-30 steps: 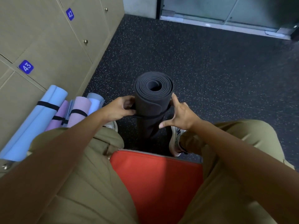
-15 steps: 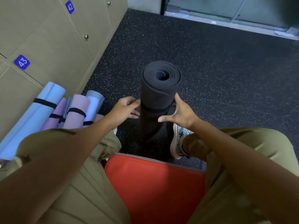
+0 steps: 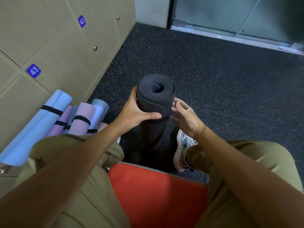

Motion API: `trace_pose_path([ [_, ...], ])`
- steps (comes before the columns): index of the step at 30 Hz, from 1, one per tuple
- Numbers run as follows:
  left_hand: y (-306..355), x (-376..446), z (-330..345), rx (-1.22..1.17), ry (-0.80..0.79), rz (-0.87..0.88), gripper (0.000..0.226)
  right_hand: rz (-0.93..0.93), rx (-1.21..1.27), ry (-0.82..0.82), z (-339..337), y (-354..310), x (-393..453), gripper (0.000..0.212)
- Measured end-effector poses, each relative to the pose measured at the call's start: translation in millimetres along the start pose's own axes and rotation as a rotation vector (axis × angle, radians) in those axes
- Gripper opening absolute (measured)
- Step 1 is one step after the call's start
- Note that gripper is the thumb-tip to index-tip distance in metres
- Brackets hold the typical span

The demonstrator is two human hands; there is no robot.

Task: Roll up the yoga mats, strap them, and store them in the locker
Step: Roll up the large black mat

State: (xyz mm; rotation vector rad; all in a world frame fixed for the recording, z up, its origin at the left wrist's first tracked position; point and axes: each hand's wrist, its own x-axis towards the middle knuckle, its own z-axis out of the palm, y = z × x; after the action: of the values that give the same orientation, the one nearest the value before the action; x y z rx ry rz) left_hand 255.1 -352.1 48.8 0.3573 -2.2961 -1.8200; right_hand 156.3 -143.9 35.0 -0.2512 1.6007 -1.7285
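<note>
One dark grey rolled mat (image 3: 155, 102), upright on the speckled floor (image 3: 222, 83) between my feet: my left hand (image 3: 134, 112) has its grip wrapped round it at its one black strap (image 3: 165, 120), while my right hand (image 3: 185, 117) is released, fingers loose, just beside the roll. Against the lockers (image 3: 54, 46), numbered 42 and 43, lean about five strapped mats (image 3: 65, 119), blue and lilac. One red cushion (image 3: 156, 198) under me.

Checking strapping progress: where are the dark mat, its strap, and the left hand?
dark mat (image 3: 156, 87): head view, coiled top end.
strap (image 3: 162, 121): head view, band below the thumb.
left hand (image 3: 133, 113): head view, back of hand.
</note>
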Motion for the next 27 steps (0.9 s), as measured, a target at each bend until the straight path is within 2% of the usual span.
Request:
trace_pose_path([
  [2,4,2,1,-0.008,0.044,0.001,0.111,-0.049,-0.012,0.033,1,-6,-3,0.095],
  [5,14,3,2,0.022,0.104,-0.005,0.106,-0.126,-0.187,0.038,2,-19,-12,0.073],
  [9,23,-1,-1,0.028,0.16,-0.013,0.104,-0.13,-0.409,0.037,-5,-29,-23,0.076],
  [11,26,-7,-4,0.04,0.199,-0.021,0.104,-0.137,-0.495,0.029,-11,-31,-27,0.069],
  [14,37,-17,-2,0.064,0.274,-0.013,0.097,-0.168,-0.538,0.018,-19,-32,-36,0.053],
  [19,73,-29,-12,0.069,0.398,0.033,0.1,-0.219,-0.558,0.007,-19,-40,-41,0.039],
  [27,140,-54,-40,0.089,0.551,0.071,0.106,-0.294,-0.592,-0.076,-4,-46,-35,0.034],
])
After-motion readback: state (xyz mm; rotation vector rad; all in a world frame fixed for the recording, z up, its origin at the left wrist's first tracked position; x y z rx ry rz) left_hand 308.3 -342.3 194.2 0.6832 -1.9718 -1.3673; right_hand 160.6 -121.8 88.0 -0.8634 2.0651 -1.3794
